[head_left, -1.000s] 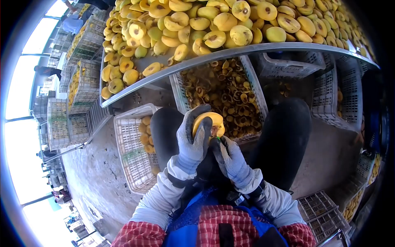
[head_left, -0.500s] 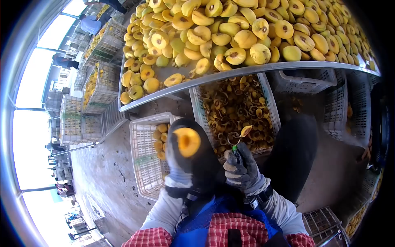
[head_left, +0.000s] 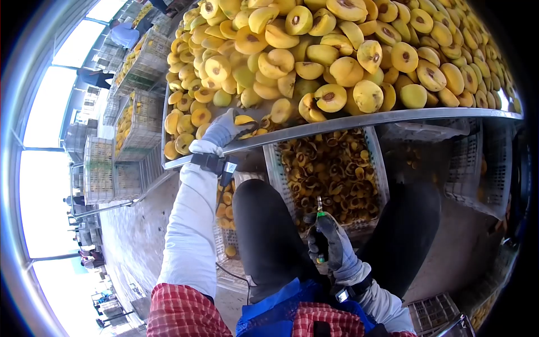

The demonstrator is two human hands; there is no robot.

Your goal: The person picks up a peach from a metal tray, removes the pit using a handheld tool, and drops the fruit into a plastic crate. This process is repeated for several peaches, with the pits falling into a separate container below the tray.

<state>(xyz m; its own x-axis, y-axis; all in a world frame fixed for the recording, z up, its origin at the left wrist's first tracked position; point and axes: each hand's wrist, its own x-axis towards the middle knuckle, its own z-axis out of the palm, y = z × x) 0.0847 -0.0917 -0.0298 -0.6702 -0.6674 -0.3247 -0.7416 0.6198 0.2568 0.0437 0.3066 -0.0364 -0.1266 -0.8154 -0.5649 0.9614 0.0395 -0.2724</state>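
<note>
My left hand (head_left: 223, 130), in a grey glove, reaches over the front rim of the metal table. Its fingers are closed around a yellow peach half (head_left: 243, 119) at the edge of the pile. Above my lap, my gloved right hand (head_left: 332, 242) grips a small pitting tool (head_left: 320, 209) with a green handle, its thin metal tip pointing up and away from me. The peach halves (head_left: 331, 98) heaped on the table show their cut faces, many with brown centres.
Below the table, between my knees, stands a crate (head_left: 383, 168) of brown and yellow scraps. Another crate (head_left: 222, 247) with peach halves is by my left knee, partly behind my arm. Stacked crates (head_left: 100, 168) and other people are at the left.
My left hand has moved from above my left knee, where it held a pitted half, up to the table and onto another half. The scrap on the tool's tip is gone.
</note>
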